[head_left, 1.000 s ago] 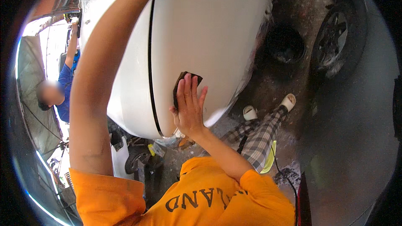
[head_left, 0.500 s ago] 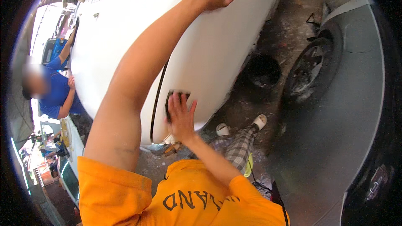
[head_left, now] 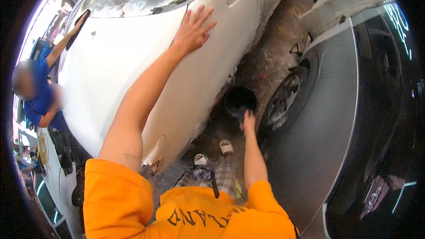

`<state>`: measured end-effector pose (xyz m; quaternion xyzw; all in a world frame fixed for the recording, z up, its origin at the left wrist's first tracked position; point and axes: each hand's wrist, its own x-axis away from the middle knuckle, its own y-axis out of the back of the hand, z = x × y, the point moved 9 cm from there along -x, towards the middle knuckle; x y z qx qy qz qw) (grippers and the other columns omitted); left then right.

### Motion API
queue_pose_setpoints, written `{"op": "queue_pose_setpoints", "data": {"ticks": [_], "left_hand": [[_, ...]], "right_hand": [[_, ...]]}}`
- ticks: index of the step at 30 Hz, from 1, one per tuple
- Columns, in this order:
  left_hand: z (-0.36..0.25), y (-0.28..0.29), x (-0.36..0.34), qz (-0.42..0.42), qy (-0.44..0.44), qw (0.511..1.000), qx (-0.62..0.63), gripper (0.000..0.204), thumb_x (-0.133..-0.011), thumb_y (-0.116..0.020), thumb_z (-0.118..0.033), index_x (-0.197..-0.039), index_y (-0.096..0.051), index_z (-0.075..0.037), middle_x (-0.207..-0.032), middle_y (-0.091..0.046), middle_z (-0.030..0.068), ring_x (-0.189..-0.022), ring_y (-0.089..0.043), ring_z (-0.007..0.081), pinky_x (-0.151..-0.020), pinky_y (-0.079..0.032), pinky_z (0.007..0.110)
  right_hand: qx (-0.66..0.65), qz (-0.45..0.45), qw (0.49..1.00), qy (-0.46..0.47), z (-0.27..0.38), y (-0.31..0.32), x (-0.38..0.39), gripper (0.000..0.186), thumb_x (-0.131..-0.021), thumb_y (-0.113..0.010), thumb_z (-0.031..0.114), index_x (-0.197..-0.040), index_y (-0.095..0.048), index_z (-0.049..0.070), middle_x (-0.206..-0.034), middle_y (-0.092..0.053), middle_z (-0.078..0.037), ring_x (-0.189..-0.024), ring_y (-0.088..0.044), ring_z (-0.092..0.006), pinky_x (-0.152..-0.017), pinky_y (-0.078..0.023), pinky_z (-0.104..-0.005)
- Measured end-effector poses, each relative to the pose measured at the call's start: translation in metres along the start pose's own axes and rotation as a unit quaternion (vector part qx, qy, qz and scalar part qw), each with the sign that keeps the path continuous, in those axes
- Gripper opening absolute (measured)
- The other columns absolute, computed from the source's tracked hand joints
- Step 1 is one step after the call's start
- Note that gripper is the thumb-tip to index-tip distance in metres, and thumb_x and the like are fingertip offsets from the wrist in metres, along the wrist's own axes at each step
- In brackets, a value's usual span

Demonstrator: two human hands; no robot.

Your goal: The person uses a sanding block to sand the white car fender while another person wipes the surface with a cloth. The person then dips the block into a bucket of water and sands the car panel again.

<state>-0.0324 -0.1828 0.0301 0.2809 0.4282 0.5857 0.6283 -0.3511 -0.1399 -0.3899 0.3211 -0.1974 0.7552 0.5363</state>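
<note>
Fingers spread, my left hand [head_left: 194, 30] lies flat on the white car body [head_left: 186, 79], over the gap between the bonnet and the front wing. My right hand [head_left: 248, 121] is off the panel, low on the right, at the near rim of a black bucket [head_left: 229, 99]. Pinched in its fingers is a dark flat pad [head_left: 242, 112], probably a sanding sheet, partly hidden by the hand and dim against the bucket. What the bucket contains is too dark to make out.
To the right stands a grey car [head_left: 318, 119], its wheel [head_left: 285, 95] close to the bucket. A person in blue [head_left: 42, 93] reaches over the bonnet's far left with a dark pad [head_left: 77, 28]. Plastic sheeting [head_left: 128, 0] covers the windscreen area. My sandals [head_left: 226, 146] stand between the cars.
My right hand has left the white panel with the dark pad and moved right to the bucket. My left hand stays on the panel, while the whole view has shifted rightward.
</note>
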Motion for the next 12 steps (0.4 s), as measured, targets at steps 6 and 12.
{"op": "queue_pose_setpoints", "data": {"ticks": [6, 12], "left_hand": [[-0.116, -0.054, 0.124, 0.158, -0.066, 0.972, -0.162, 0.067, -0.096, -0.047, -0.052, -0.158, -0.031, -0.028, -0.169, -0.005, 0.009, -0.155, -0.001, 0.0342, -0.122, 0.004, 0.061], [-0.219, -0.086, 0.393, 0.379, -0.021, 0.924, 0.047, 0.042, -0.089, -0.059, -0.03, -0.127, -0.068, -0.015, -0.164, -0.024, 0.0152, -0.153, -0.016, 0.0312, -0.124, -0.011, 0.049]], "right_hand": [[0.129, 0.016, 0.972, -0.197, -0.179, 0.089, 0.013, 0.045, -0.098, -0.06, 0.033, -0.135, -0.055, 0.007, -0.125, -0.062, -0.017, -0.103, -0.066, -0.041, -0.085, -0.056, -0.0541], [0.262, 0.061, 0.959, -0.084, -0.085, 0.086, -0.016, 0.042, -0.096, -0.065, 0.022, -0.135, -0.058, 0.009, -0.124, -0.064, -0.017, -0.099, -0.069, -0.0312, -0.077, -0.06, -0.0457]]}}
